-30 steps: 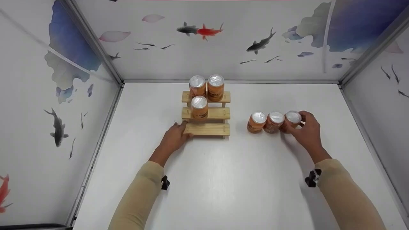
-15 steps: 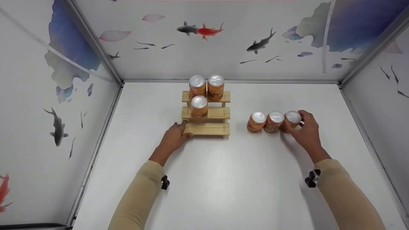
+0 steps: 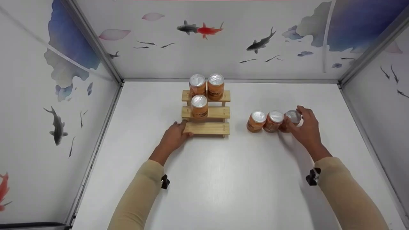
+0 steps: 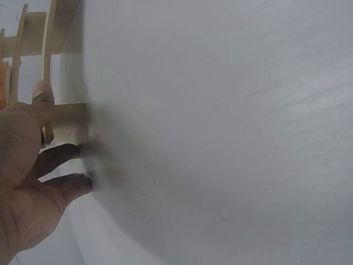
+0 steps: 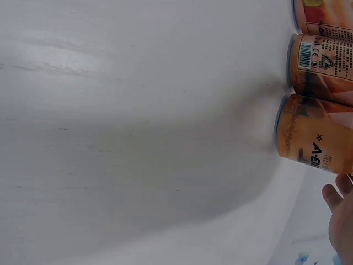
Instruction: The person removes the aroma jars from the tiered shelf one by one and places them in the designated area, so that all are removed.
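Observation:
In the head view, a three-step wooden display stand (image 3: 211,128) carries two orange cans (image 3: 216,87) on its top step and one orange can (image 3: 199,107) on the middle step. My left hand (image 3: 174,137) holds the left end of the bottom step, thumb along the board (image 4: 47,66) in the left wrist view. To the right, three orange cans with silver lids stand in a row: a left can (image 3: 255,122), a middle can (image 3: 273,122) and a right can (image 5: 314,132). Around the right can, my right hand (image 3: 307,129) has its fingers spread, thumb in front and fingertips behind the lid.
A white tabletop (image 3: 217,185) lies under everything. Panels printed with fish, such as the back wall (image 3: 223,57), enclose it on the left, back and right. The stand's top step is close to that back wall.
The fingers of my right hand have loosened and lifted a little at the right can, which stays in place. My left hand and the stand have not moved.

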`<action>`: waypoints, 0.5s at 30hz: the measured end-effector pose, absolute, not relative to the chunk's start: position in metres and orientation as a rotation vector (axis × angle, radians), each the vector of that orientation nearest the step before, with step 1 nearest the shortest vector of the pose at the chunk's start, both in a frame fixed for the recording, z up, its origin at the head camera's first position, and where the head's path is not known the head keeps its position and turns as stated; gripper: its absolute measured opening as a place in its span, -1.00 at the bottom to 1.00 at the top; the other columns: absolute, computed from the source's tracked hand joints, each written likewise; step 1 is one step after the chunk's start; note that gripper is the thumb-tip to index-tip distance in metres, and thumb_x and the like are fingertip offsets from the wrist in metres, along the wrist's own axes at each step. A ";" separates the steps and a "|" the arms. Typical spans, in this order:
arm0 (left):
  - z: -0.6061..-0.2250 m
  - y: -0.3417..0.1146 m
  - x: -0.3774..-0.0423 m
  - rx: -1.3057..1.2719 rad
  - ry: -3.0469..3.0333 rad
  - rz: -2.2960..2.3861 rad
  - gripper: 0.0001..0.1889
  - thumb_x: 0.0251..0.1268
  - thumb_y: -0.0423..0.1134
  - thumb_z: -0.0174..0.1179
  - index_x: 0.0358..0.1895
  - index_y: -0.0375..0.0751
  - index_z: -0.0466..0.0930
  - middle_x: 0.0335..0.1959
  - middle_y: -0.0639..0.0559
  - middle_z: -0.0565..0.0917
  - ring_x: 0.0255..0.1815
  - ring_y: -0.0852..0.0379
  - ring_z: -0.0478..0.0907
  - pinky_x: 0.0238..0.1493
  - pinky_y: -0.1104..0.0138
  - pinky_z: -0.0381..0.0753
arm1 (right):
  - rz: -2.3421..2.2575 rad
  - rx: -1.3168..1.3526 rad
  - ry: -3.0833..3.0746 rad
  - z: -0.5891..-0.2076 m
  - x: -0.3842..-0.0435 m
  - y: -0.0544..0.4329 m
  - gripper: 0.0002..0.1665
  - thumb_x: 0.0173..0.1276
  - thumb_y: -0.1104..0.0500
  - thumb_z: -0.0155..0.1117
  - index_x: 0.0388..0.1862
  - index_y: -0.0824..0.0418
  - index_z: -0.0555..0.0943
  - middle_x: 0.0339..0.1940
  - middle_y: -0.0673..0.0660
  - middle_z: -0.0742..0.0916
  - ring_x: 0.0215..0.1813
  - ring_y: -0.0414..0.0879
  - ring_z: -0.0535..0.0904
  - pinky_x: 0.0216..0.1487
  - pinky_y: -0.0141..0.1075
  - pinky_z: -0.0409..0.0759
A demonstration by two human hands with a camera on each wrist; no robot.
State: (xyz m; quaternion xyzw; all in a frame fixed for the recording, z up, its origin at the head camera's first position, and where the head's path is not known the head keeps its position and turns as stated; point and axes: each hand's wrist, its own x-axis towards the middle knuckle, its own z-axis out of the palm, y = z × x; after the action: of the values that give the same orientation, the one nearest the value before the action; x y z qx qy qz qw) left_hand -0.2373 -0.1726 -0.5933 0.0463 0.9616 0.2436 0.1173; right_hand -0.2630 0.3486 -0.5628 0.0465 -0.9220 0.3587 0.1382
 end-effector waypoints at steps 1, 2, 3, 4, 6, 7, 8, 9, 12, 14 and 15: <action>-0.593 -0.173 -0.237 0.141 2.818 0.717 -0.15 0.68 0.21 0.17 0.76 -0.25 0.23 0.65 -0.39 0.45 0.76 -0.37 0.27 0.73 -0.17 0.34 | 1.015 0.145 -2.665 -0.561 -0.264 0.347 -0.24 0.56 0.12 0.45 0.57 0.44 0.43 0.42 0.50 0.58 0.49 0.43 0.52 0.53 0.40 0.48; -0.594 -0.173 -0.237 0.147 2.822 0.718 -0.15 0.68 0.22 0.17 0.76 -0.25 0.23 0.65 -0.39 0.45 0.76 -0.37 0.27 0.73 -0.17 0.35 | 0.992 0.154 -2.663 -0.560 -0.264 0.345 -0.24 0.56 0.10 0.46 0.56 0.43 0.44 0.43 0.50 0.58 0.50 0.44 0.51 0.53 0.41 0.46; -0.594 -0.173 -0.237 0.152 2.827 0.718 -0.15 0.67 0.22 0.17 0.75 -0.25 0.24 0.64 -0.39 0.46 0.76 -0.38 0.28 0.72 -0.17 0.36 | 0.969 0.163 -2.663 -0.558 -0.265 0.343 -0.24 0.56 0.07 0.46 0.55 0.42 0.46 0.44 0.49 0.58 0.52 0.45 0.50 0.54 0.41 0.45; -0.594 -0.173 -0.238 0.156 2.830 0.719 -0.15 0.67 0.23 0.17 0.75 -0.26 0.24 0.64 -0.40 0.47 0.75 -0.38 0.28 0.72 -0.17 0.36 | 0.947 0.172 -2.667 -0.557 -0.266 0.341 -0.24 0.57 0.05 0.46 0.55 0.41 0.46 0.46 0.49 0.58 0.54 0.45 0.49 0.54 0.42 0.45; -0.595 -0.173 -0.238 0.163 2.837 0.718 -0.15 0.67 0.23 0.17 0.75 -0.27 0.25 0.63 -0.40 0.48 0.75 -0.39 0.29 0.72 -0.17 0.37 | 0.917 0.189 -2.672 -0.553 -0.268 0.335 -0.23 0.58 0.01 0.45 0.56 0.39 0.46 0.49 0.48 0.58 0.56 0.45 0.47 0.54 0.43 0.46; -0.595 -0.173 -0.238 0.166 2.841 0.713 -0.15 0.67 0.23 0.17 0.75 -0.27 0.25 0.62 -0.40 0.48 0.74 -0.39 0.30 0.72 -0.17 0.37 | 0.904 0.199 -2.676 -0.551 -0.269 0.332 -0.23 0.58 0.00 0.44 0.57 0.39 0.46 0.49 0.48 0.58 0.56 0.46 0.48 0.53 0.44 0.47; -0.595 -0.173 -0.238 0.167 2.843 0.709 -0.15 0.67 0.22 0.17 0.75 -0.27 0.25 0.62 -0.40 0.49 0.74 -0.39 0.30 0.72 -0.17 0.37 | 0.891 0.208 -2.681 -0.550 -0.270 0.329 -0.22 0.59 -0.02 0.44 0.57 0.38 0.46 0.50 0.48 0.58 0.56 0.47 0.49 0.52 0.45 0.49; -0.596 -0.173 -0.239 0.168 2.846 0.707 -0.15 0.67 0.22 0.17 0.74 -0.28 0.25 0.62 -0.40 0.49 0.74 -0.39 0.31 0.71 -0.18 0.38 | 0.888 0.220 -2.680 -0.548 -0.271 0.326 -0.22 0.59 -0.01 0.44 0.58 0.38 0.45 0.50 0.48 0.58 0.55 0.47 0.50 0.52 0.45 0.49; -0.596 -0.173 -0.239 0.163 2.848 0.696 -0.15 0.67 0.22 0.18 0.74 -0.27 0.26 0.61 -0.41 0.49 0.73 -0.39 0.32 0.71 -0.18 0.39 | 0.885 0.270 -2.665 -0.544 -0.273 0.314 -0.21 0.58 0.03 0.47 0.59 0.39 0.44 0.49 0.48 0.57 0.53 0.48 0.53 0.50 0.43 0.52; -0.596 -0.172 -0.240 0.158 2.848 0.690 -0.16 0.67 0.22 0.19 0.74 -0.25 0.26 0.62 -0.40 0.49 0.74 -0.39 0.32 0.71 -0.18 0.39 | 0.885 0.311 -2.648 -0.540 -0.273 0.305 -0.21 0.55 0.08 0.49 0.59 0.39 0.45 0.48 0.47 0.58 0.46 0.47 0.58 0.43 0.40 0.59; -0.596 -0.172 -0.240 0.155 2.846 0.692 -0.16 0.67 0.21 0.19 0.74 -0.25 0.26 0.62 -0.40 0.49 0.74 -0.38 0.32 0.71 -0.18 0.38 | 0.890 0.332 -2.636 -0.539 -0.274 0.300 -0.21 0.55 0.10 0.50 0.60 0.40 0.45 0.47 0.47 0.59 0.44 0.47 0.59 0.42 0.39 0.60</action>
State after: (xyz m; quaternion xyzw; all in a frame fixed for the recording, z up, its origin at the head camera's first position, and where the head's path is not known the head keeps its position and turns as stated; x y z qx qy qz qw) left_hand -0.2397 -0.1724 -0.5957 0.0525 0.9651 0.2348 0.1038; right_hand -0.2737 0.3001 -0.5392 0.1168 -0.9272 0.3131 0.1691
